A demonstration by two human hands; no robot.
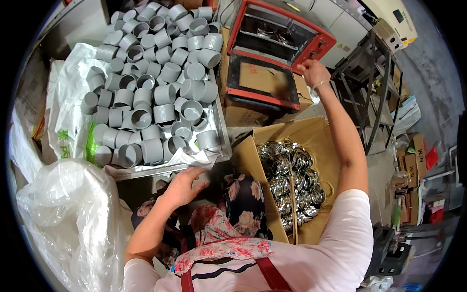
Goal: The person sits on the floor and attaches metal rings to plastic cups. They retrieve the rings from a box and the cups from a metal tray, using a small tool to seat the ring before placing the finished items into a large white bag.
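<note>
Item: left hand [187, 182], at about 7 o'clock from the picture's centre, palm down with fingers loosely spread, holding nothing; its fingertips touch the crumpled clear plastic [194, 158] that hangs over the near edge of the metal tray [223, 126]. Item: right hand [314, 73], at about 1 o'clock, arm stretched far forward, fingers closed on the upper right corner of the dropped-down glass door [260, 80] of a small red countertop oven [279, 36]; whether anything else lies inside that grip cannot be told. Item: oven, door open toward the person, wire racks visible inside, standing on a brown cardboard box [243, 114]. Item: metal tray, 10 to 12 o'clock, heaped with short grey plastic pipe caps [155, 82], some open end up, some on their sides, piled several deep. Item: open cardboard carton [321, 136], 4 o'clock, just right of the person's lap, filled with shiny metal rings [292, 180], a thin stick lying across them. Item: white plastic bags with green print [68, 121], 9 o'clock, beneath and left of the tray. Item: bulging translucent bag [68, 214], 8 o'clock. Item: dark metal rack [369, 82], 2 o'clock, beside the oven. Item: floral-patterned clothing and a red-strapped apron [228, 233], 6 o'clock, on the person.
</note>
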